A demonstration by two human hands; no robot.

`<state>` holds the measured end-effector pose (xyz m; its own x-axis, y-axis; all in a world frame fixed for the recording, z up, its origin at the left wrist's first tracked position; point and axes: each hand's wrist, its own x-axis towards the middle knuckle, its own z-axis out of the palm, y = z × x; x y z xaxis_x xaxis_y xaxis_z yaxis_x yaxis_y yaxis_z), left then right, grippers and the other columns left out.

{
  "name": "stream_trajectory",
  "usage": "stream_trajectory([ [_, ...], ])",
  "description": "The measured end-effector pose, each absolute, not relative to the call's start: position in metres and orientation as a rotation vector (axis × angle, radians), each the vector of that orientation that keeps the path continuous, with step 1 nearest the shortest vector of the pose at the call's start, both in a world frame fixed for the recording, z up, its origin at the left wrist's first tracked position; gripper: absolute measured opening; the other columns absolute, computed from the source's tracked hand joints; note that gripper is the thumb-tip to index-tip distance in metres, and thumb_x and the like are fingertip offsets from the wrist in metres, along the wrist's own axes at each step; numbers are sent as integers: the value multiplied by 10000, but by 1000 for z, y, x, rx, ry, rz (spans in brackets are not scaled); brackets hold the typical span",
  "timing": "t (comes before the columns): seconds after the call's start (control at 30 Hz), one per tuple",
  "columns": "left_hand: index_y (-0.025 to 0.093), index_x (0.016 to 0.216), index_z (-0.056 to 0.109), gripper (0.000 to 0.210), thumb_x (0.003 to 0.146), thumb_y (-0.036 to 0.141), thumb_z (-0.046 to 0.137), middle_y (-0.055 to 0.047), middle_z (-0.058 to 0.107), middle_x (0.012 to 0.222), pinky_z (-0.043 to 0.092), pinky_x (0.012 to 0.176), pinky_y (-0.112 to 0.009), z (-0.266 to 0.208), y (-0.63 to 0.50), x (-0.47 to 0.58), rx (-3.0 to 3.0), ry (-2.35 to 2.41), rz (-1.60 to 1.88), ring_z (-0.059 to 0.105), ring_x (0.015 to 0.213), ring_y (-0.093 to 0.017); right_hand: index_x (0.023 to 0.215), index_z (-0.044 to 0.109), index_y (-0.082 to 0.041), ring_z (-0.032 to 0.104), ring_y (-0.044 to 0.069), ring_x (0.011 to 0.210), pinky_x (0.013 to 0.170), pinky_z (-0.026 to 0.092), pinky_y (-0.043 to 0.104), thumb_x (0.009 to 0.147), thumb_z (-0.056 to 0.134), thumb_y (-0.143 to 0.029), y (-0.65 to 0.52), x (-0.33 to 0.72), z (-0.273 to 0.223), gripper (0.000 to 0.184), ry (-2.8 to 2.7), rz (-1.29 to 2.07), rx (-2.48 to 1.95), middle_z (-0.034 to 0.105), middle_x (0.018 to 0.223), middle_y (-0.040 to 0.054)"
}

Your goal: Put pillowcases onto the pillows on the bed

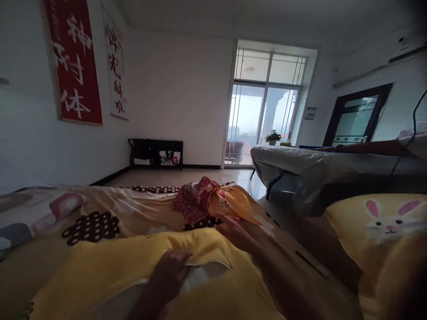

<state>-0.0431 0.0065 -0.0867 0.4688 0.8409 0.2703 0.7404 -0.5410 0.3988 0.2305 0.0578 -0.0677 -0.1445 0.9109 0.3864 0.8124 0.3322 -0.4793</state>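
Yellow cover [113,253] lay nearest the cam, across bottom centre of frame, its slit gaping w/ sth. whitish [203,274] showing inside. L hand [171,269] sat at the slit's edge, lower centre; fingers curled & close together, apparently pinching the fabric, prob. so the slit stayed apart & the cover didn't slide. R hand [233,229] was farther up, just right of centre, at the near edge of an orange cloth [233,202] w/ rabbit print; dark & blur hid its fingertips, so couldn't tell if spread or pinching.

Red plaid cloth [190,204] lay crumpled against the orange one, mid-frame, both prob. put there for easy reach. Under it all, a patterned bedspread [130,202] filled lower left, likely a soft work surface. Rabbit cushion [376,222] stood at R edge. Behind it, a table [290,158] w/ plastic sheeting, presumably vs. dirt; another person's arm [373,148] stretched over it. Potted plant [272,138] stood by the glass door [247,115], upper right.
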Motion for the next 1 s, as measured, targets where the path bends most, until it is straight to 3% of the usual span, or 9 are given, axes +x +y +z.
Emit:
stream_trajectory([
  [0.2,192,966,703,272,903,248,445,-96,702,989,418,933,-428,-65,0,-32,2564,1444,395,607,999,-269,1448,392,-151,267,254,1429,1164,193,495,965,347,-402,19,198,-115,546,-2250,327,-1740,327,1526,138],
  [0.37,207,1012,676,252,917,231,444,-54,706,1020,413,914,-350,-74,7,-37,2480,1403,548,610,1002,-212,1341,539,-181,563,307,1197,1015,413,466,849,540,-459,19,218,-56,565,-2437,354,-1729,597,1310,144],
  [0.47,187,813,664,300,941,279,409,-54,709,866,443,797,-328,-80,13,-38,2551,1441,627,627,857,-206,1368,504,-218,605,300,1118,949,450,414,818,574,-514,2,205,-44,628,-2454,256,-1685,649,1232,125],
  [0.53,181,731,637,319,930,248,396,-52,682,728,446,740,-338,-81,13,-37,2738,1434,787,612,731,-204,1247,606,-186,629,298,1055,890,463,386,857,533,-449,-8,187,-53,476,-2449,200,-1673,687,1134,137],
  [0.67,163,971,627,311,887,79,340,-63,693,817,425,865,-386,-69,-12,-25,3112,1110,1458,619,798,-193,974,707,-182,657,238,957,757,449,301,867,459,-208,-6,169,-70,271,-2385,150,-1661,716,994,114],
  [0.73,175,1051,589,314,881,53,356,-57,690,905,431,888,-344,-63,-31,-15,3105,989,1532,613,865,-167,907,711,-202,671,204,879,686,422,262,820,500,-173,1,178,-66,231,-2323,151,-1681,726,931,82],
  [0.83,172,1104,575,314,854,75,411,-80,684,1067,466,900,-313,-65,-53,-1,3111,1010,1172,614,988,-174,899,708,-201,665,179,878,667,389,240,801,473,-123,8,198,-52,267,-2174,115,-1756,723,946,73],
  [0.93,142,1299,494,442,863,132,419,-118,601,1300,450,994,-396,-72,-62,7,3089,1113,708,565,1167,-233,918,718,-221,652,166,907,692,378,237,810,449,-127,3,211,-35,304,-2034,72,-1815,723,984,63],
  [1.0,151,1332,486,447,898,178,382,-130,631,1253,452,989,-460,-69,-63,12,2987,1211,430,603,1110,-259,898,728,-244,649,170,900,687,373,242,817,466,-170,-4,215,-26,284,-1976,64,-1838,731,948,48],
])
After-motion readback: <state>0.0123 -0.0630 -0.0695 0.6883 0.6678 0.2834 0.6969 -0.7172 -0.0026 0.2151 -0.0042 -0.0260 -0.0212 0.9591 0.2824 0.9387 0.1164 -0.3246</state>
